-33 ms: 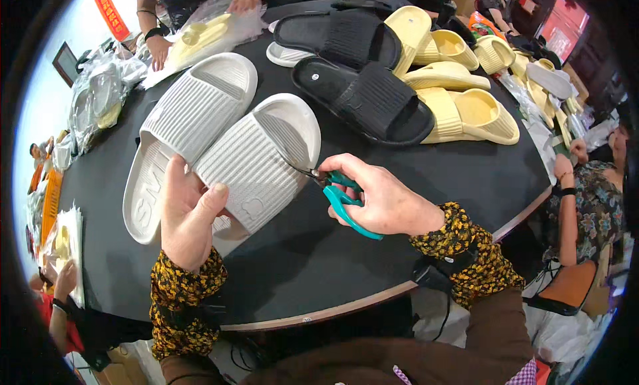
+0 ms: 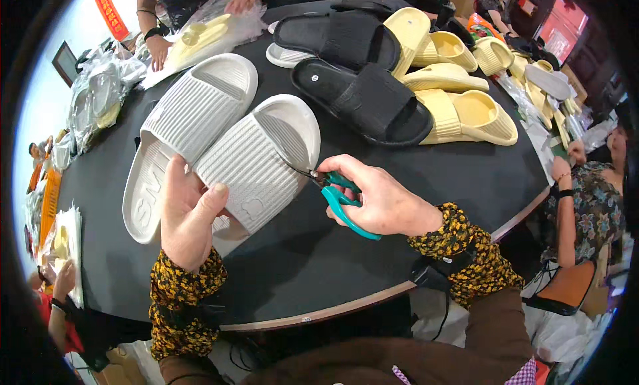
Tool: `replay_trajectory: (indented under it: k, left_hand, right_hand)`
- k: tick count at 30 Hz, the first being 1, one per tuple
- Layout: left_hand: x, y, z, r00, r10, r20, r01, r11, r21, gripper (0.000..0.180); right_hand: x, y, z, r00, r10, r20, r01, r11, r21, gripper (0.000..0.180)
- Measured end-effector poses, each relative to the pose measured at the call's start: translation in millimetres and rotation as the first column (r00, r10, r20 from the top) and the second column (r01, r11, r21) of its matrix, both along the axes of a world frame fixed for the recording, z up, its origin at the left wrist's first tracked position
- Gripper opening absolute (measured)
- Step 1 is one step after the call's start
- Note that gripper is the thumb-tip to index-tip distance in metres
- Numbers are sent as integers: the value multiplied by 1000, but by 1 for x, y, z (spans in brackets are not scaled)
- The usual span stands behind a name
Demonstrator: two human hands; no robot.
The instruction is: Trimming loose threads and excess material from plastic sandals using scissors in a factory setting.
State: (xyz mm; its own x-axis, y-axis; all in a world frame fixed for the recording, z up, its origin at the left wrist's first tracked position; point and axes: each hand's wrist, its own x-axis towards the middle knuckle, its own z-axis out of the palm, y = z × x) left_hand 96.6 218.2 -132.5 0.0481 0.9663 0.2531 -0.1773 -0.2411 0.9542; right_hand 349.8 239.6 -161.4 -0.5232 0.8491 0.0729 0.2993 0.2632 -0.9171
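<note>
- The left hand (image 2: 190, 218) is pinching the nearer grey slipper (image 2: 256, 172) by its strap.
- The right hand (image 2: 386, 202) is gripping teal-handled scissors (image 2: 335, 202), hardly shifting since earlier.
- The slipper is lying on the tabletop (image 2: 313, 272), keeping its place.

Both the near slipper (image 2: 249, 165) and the far slipper (image 2: 193, 109) are pale grey all over, their straps patterned with raised lines; the near strap also carries a small outlined motif in the same grey. The snips (image 2: 341, 210) have teal handles and dark metal blades. The bench (image 2: 319, 265) is charcoal black with a pale tan edge. Beyond lie plain black slippers (image 2: 385, 104) and butter-yellow ones with ribbed straps. The person wears black cuffs (image 2: 458, 230) scattered with golden-yellow flowers, over brown sleeves (image 2: 498, 318). To the right, a co-worker's dark shirt (image 2: 584, 202) bears a pale floral print, near an orange-brown seat (image 2: 570, 286). A banner (image 2: 109, 12) is orange-red with yellow markings.
</note>
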Motion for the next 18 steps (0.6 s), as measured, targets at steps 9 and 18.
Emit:
replay_trajectory:
  k: [9, 18]
  left_hand:
    - [-8, -1, -1, 998, -40, -48, 41, 999, 5, 68]
    - [-7, -6, 5, 997, -73, -6, 73, 996, 54, 67]
  right_hand:
    - [-18, -2, 12, 998, -55, -33, 53, 997, -64, 40]
    - [-32, 7, 38, 992, -54, -114, 49, 998, -41, 40]
